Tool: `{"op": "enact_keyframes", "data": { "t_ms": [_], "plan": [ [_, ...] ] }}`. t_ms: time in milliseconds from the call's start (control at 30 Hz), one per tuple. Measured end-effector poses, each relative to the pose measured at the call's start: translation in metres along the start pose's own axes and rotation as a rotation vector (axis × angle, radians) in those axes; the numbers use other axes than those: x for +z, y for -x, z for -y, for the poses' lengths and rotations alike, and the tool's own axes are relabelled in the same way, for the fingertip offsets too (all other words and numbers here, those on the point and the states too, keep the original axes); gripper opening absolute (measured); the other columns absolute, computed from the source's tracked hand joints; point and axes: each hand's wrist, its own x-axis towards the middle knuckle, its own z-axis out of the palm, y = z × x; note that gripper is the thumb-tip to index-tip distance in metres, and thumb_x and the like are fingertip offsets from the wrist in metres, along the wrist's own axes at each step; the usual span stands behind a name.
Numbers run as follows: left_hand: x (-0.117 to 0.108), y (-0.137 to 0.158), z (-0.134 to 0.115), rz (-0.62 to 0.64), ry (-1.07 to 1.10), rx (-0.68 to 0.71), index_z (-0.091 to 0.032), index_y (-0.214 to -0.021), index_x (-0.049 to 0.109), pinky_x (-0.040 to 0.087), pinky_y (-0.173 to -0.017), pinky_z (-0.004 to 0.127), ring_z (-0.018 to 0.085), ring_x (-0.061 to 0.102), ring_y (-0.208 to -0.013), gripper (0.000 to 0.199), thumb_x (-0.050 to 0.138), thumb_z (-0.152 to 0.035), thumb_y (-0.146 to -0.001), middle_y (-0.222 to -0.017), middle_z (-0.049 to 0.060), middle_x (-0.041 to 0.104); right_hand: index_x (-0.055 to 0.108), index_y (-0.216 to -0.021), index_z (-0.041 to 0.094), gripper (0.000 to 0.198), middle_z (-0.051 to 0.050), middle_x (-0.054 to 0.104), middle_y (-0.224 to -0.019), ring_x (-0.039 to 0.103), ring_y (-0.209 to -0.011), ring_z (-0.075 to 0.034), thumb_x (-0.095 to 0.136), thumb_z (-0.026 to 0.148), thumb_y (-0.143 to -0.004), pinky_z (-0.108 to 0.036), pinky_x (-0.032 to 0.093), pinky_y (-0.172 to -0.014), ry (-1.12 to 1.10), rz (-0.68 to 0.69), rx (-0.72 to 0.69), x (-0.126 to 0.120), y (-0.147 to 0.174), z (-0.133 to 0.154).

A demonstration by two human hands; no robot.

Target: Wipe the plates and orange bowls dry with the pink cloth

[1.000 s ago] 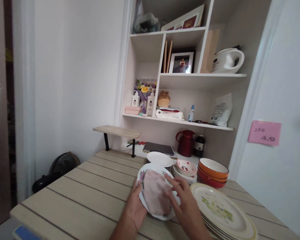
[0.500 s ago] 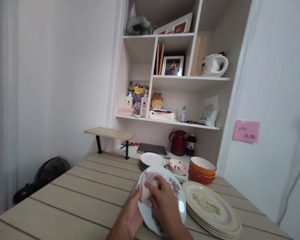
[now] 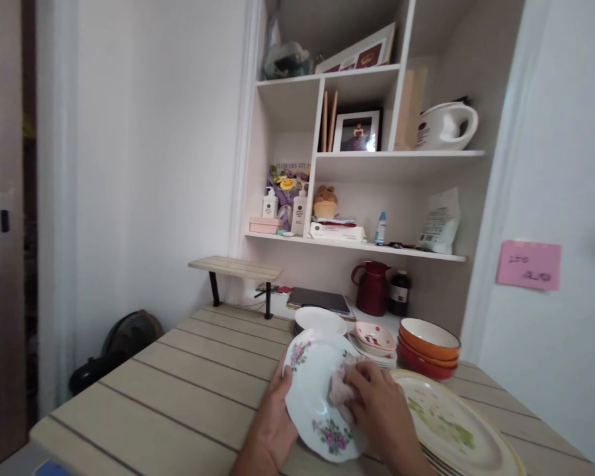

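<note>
Now wiping, apparently, the R side of a floral plate, lower ctr of frame, w/ a pink cloth, shifted from upper L of plate half a sec ago, so working a different patch. Holding plate edge in loosely curled L hand, thumb over rim; pinching cloth in bunched R hand. Counting: 1 floral plate in hand, 1 cloth; lower R, at least 3 bowls, plus stacked platters, exact no. unclear.

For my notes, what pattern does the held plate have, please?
White plate with pink-purple flowers, head view.
</note>
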Motion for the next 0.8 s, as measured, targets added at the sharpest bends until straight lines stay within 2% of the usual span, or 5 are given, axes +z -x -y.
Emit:
{"op": "enact_keyframes", "data": {
  "t_ms": [133, 300, 533, 700, 800],
  "plan": [
    [-0.006, -0.003, -0.008, -0.051, -0.009, 0.035, -0.027, -0.148, 0.038, 0.043, -0.103, 0.044, 0.030, 0.063, -0.115, 0.066, 0.065, -0.026, -0.087, -0.129, 0.014, 0.065, 0.070, -0.092, 0.030, 0.040, -0.003, 0.064, -0.102, 0.057, -0.093, -0.022, 0.054, 0.004, -0.066, -0.034, 0.037, -0.080, -0.131, 0.172, -0.187, 0.015, 0.013, 0.021],
    [-0.006, -0.003, -0.005, -0.155, -0.054, -0.044, -0.023, -0.142, 0.047, 0.046, -0.099, 0.044, 0.031, 0.066, -0.109, 0.062, 0.069, -0.027, -0.084, -0.120, 0.014, 0.069, 0.069, -0.102, 0.035, 0.038, -0.001, 0.063, -0.115, 0.055, -0.105, -0.022, 0.058, 0.009, -0.077, -0.033, 0.036, -0.087, -0.219, 0.055, -0.309, 0.025, 0.011, 0.054],
    [-0.005, -0.003, 0.004, -0.101, 0.022, -0.127, -0.024, -0.138, 0.054, 0.044, -0.102, 0.046, 0.032, 0.066, -0.110, 0.054, 0.067, -0.026, -0.085, -0.118, 0.013, 0.071, 0.061, -0.124, 0.048, 0.045, -0.003, 0.054, -0.140, 0.046, -0.124, -0.029, 0.062, 0.021, -0.088, -0.047, 0.028, -0.102, 0.015, -0.258, -0.158, 0.015, -0.020, 0.041],
    [-0.008, -0.006, -0.013, -0.155, 0.024, 0.048, -0.029, -0.145, 0.044, 0.042, -0.106, 0.045, 0.029, 0.065, -0.112, 0.062, 0.065, -0.023, -0.087, -0.121, 0.011, 0.070, 0.069, -0.115, 0.037, 0.033, -0.008, 0.063, -0.125, 0.052, -0.112, -0.031, 0.059, 0.021, -0.088, -0.043, 0.037, -0.087, 0.084, -0.205, -0.051, 0.001, -0.009, 0.022],
    [-0.012, -0.006, -0.023, -0.157, 0.030, 0.130, -0.029, -0.147, 0.041, 0.042, -0.107, 0.043, 0.028, 0.065, -0.113, 0.064, 0.065, -0.022, -0.087, -0.122, 0.010, 0.069, 0.072, -0.106, 0.028, 0.027, -0.009, 0.067, -0.112, 0.055, -0.104, -0.029, 0.060, 0.016, -0.086, -0.039, 0.038, -0.085, 0.038, -0.109, -0.121, 0.005, 0.006, 0.032]
  ]
}}
